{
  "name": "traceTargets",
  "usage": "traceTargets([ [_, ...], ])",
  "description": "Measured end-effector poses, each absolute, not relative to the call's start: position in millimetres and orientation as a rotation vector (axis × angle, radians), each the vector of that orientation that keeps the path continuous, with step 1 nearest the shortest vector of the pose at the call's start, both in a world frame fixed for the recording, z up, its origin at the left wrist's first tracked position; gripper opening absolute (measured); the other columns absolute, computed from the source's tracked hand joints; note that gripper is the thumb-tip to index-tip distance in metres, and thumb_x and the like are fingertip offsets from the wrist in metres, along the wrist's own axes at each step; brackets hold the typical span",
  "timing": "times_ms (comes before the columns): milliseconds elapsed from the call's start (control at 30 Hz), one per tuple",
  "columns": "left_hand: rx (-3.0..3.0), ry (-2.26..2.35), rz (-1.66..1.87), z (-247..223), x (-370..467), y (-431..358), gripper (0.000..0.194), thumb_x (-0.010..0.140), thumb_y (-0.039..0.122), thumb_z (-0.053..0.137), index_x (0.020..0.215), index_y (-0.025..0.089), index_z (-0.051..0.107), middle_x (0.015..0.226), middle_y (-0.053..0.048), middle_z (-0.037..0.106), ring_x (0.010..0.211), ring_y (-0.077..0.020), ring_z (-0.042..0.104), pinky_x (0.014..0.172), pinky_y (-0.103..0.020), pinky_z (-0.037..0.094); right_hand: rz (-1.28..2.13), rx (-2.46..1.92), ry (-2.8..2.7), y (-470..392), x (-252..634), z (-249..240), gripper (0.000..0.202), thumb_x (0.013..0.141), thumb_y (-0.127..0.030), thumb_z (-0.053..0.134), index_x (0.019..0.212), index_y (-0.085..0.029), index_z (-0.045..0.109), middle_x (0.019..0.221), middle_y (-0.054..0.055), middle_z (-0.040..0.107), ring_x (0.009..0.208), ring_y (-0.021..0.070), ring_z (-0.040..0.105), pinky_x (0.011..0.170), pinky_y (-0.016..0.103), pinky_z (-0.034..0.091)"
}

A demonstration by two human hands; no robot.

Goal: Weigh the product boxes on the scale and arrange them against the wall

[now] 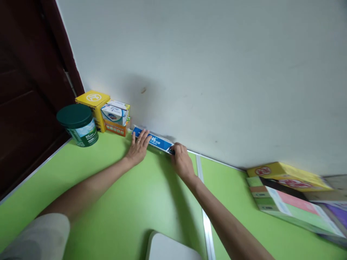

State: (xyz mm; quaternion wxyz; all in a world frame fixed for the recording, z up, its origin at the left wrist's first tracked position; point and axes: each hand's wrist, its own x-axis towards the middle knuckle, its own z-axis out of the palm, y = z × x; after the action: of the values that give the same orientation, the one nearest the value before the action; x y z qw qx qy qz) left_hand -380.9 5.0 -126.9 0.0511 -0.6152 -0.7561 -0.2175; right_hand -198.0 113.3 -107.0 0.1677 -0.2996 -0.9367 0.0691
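Against the wall on the green table lies a long blue and white carton (159, 142), which looks like a toothpaste box. Fingers spread, my left hand (138, 148) rests on the carton's left part. At the other end, my right hand (182, 159) grips the carton between thumb and fingers. Just left of the carton, white soap boxes (115, 112) sit on top of an orange box (115, 127). Behind them to the left stands a yellow box (93, 98). A green tub with a dark lid (77, 124) is in front of that box.
Several cartons, including a yellow box (287, 177) and a green and pink box (295, 209), are stacked at the right, somewhat blurred. A white rounded object (170, 249) shows at the bottom edge. A metal strip (204, 209) crosses the green tabletop (121, 216). A dark door (29, 72) is at left.
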Motion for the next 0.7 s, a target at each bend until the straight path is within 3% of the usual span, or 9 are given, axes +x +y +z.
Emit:
traceTargets([
  [100,-1.957,-2.332,-0.567,-102.4,-376.0,-25.3,0.055,0.075,0.007,0.047,0.130,0.013,0.045,0.136,-0.018,0.050,0.131,-0.0318,0.040,0.111,-0.061,0.011,0.318,-0.806,-2.628,89.4,-137.8,-99.2,0.015,0.085,-0.013,0.039,0.095,-0.020,0.047,0.109,0.015,0.054,0.098,0.0265,0.051,0.076,0.041,0.051],
  [167,-2.174,-2.272,-0.544,-85.6,-367.1,-52.3,0.041,0.075,0.015,0.054,0.117,0.017,0.055,0.114,-0.013,0.064,0.111,-0.0292,0.057,0.104,-0.051,0.034,0.421,-0.775,-2.628,64.5,-93.9,-85.6,0.011,0.087,-0.016,0.040,0.095,-0.021,0.046,0.110,0.013,0.055,0.097,0.0243,0.053,0.075,0.040,0.052],
  [233,-2.297,-2.253,-0.610,-72.1,-355.0,-82.3,0.033,0.075,0.021,0.056,0.108,0.021,0.058,0.104,-0.008,0.066,0.099,-0.0268,0.061,0.090,-0.042,0.048,0.536,-0.776,-2.642,36.2,-55.7,-65.9,0.011,0.087,-0.015,0.043,0.095,-0.023,0.046,0.111,0.012,0.056,0.099,0.0227,0.055,0.075,0.038,0.053],
  [367,-2.342,-2.232,-0.706,-60.3,-324.3,-144.6,0.032,0.068,0.038,0.066,0.099,0.030,0.060,0.097,-0.004,0.070,0.093,-0.0289,0.064,0.082,-0.041,0.052,0.743,-0.786,-2.689,-13.7,-1.4,-28.7,0.014,0.087,-0.016,0.049,0.099,-0.024,0.046,0.111,0.011,0.058,0.105,0.0220,0.057,0.075,0.035,0.054],
  [600,-2.419,-2.327,-0.447,-64.1,-278.4,-206.7,0.029,0.072,0.047,0.063,0.095,0.031,0.061,0.093,-0.002,0.071,0.088,-0.0285,0.067,0.102,-0.054,0.041,0.805,-0.653,-2.746,-56.2,40.7,-37.5,0.019,0.090,-0.019,0.047,0.108,-0.024,0.049,0.111,0.012,0.062,0.105,0.0227,0.059,0.077,0.038,0.056],
  [700,-2.311,-2.446,-0.319,-63.5,-276.9,-218.1,0.056,0.069,0.049,0.063,0.120,0.026,0.053,0.116,-0.010,0.065,0.104,-0.0336,0.062,0.092,-0.052,0.049,0.808,-0.689,-2.726,-57.5,54.3,-43.4,0.042,0.087,-0.025,0.055,0.127,-0.024,0.043,0.127,0.014,0.054,0.118,0.0266,0.053,0.089,0.044,0.053],
])
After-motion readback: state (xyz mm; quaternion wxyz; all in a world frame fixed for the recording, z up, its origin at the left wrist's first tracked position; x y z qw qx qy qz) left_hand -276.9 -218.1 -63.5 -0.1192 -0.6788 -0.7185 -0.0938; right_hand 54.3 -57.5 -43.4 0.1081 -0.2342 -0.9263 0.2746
